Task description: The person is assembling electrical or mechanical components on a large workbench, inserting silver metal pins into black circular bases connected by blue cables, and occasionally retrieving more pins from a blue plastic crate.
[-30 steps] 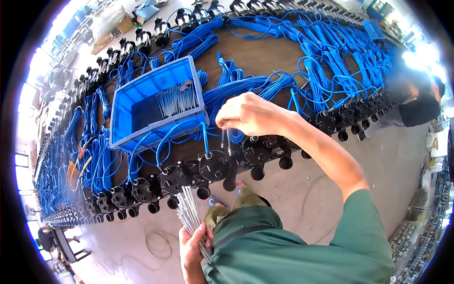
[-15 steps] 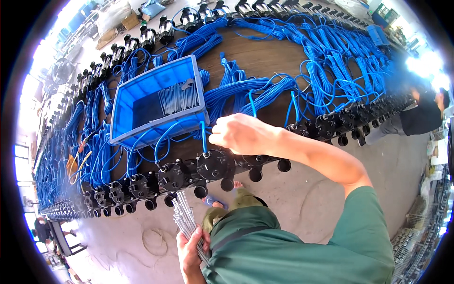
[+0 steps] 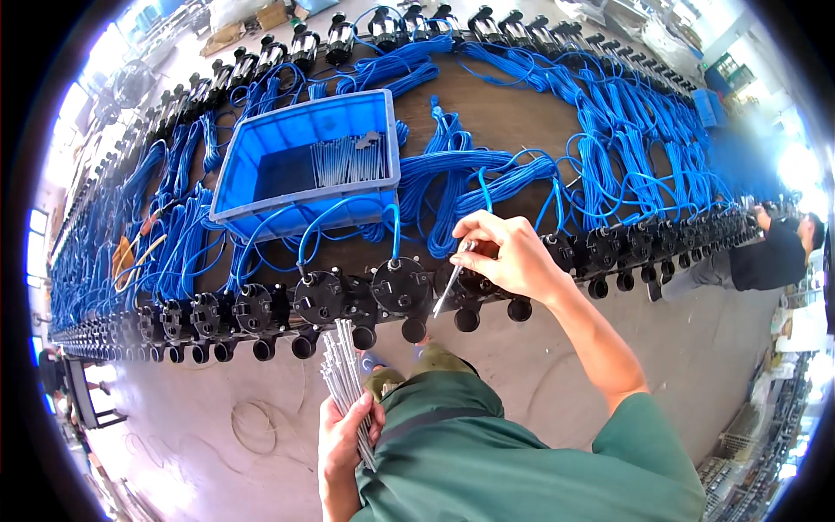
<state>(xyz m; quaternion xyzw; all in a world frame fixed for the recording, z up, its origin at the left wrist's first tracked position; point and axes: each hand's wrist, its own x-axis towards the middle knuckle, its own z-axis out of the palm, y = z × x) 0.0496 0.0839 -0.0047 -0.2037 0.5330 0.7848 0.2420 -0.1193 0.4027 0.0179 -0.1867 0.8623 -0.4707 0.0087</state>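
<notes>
My left hand [image 3: 350,428], low in front of my body, is wrapped round a bundle of long silver bolts [image 3: 342,370] whose upper ends fan out. Between the fingertips of my right hand [image 3: 522,261] a single long bolt [image 3: 448,291] slants down to the left. This hand hangs over the table's near edge, beside a black round pump-like unit [image 3: 400,285] with a blue cable coming out of its top. The unit directly behind the hand is partly covered. A blue plastic bin [image 3: 304,209] on the table holds more long bolts [image 3: 335,165].
Similar black units line the near edge and, with clear-sided bodies, the far edge [image 3: 383,30]. Coiled blue cables [image 3: 600,165] cover much of the brown tabletop [image 3: 513,113]. A co-worker [image 3: 774,257] is at the table's right end. A loose cable [image 3: 254,426] lies on the floor.
My right hand has moved right from the cabled unit, and the bolt in its fingers now shows. The left hand keeps its bundle. The whole view has shifted a little.
</notes>
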